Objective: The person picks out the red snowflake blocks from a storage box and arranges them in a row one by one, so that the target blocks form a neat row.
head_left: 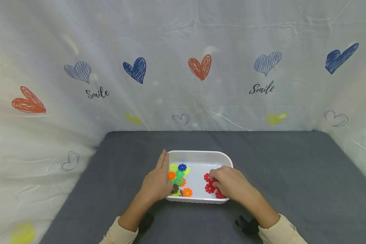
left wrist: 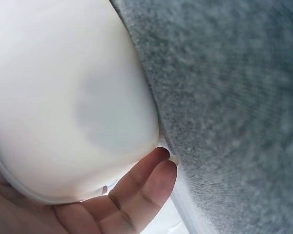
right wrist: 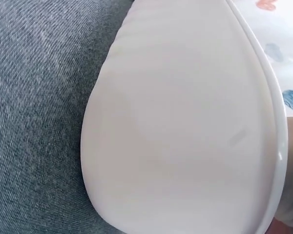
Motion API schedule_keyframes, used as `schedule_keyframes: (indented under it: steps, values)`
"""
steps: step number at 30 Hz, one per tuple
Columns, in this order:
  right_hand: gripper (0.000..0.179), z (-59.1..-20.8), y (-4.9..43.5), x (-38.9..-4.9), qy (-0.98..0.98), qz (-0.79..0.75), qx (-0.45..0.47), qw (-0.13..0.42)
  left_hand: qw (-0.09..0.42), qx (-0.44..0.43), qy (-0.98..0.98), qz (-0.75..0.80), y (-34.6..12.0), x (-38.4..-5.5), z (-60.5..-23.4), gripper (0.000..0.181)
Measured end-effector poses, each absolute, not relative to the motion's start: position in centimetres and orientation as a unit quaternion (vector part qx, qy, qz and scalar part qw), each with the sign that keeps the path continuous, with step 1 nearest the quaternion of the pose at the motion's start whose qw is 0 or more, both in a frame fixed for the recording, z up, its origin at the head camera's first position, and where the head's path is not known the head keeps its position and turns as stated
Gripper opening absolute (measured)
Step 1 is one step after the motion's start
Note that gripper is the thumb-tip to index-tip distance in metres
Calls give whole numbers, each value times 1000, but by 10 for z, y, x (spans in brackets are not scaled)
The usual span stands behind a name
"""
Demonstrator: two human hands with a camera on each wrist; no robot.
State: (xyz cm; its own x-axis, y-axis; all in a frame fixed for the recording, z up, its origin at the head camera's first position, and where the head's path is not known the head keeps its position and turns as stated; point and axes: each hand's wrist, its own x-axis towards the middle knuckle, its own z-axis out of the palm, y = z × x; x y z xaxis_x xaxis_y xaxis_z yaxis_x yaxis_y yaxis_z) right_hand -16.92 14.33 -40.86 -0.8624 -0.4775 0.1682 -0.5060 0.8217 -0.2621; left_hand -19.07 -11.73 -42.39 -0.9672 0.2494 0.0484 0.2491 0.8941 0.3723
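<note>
With left hand touches the tray along its left edge, using straight fingers aimed toward the far left corner. With right hand reaches over the right edge, close to the near right corner, bending curled fingers down among red pieces; cannot tell whether pinching one. Has one tray on the tabletop, roughly midway between left and right edges, apart from the far edge. Counts at least four red pieces near the tray's right edge. Toward its left edge, counts one blue piece, three orange pieces, at least three yellow pieces, plus overlapping green pieces and dark pieces, too mingled to number. Angles both forearms inward toward the tray, wearing pale sleeves and two black wrist devices.
</note>
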Motion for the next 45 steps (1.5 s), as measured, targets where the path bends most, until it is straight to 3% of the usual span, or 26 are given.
schedule_keyframes:
  steps: [4, 10, 19, 45]
  values:
    - [33, -409, 144, -169, -952, 155, 256, 57, 3, 124, 974, 190, -117, -191, -424, 91]
    - [32, -411, 147, -172, -940, 158, 284, 101, 2, 122, 974, 192, -117, -191, -424, 93]
    - [17, -405, 151, -173, -938, 215, 257, 85, -3, 120, 974, 192, -117, -190, -422, 92]
    - [22, -392, 184, -184, -914, 309, 229, 134, -3, 126, 971, 202, -118, -191, -425, 92]
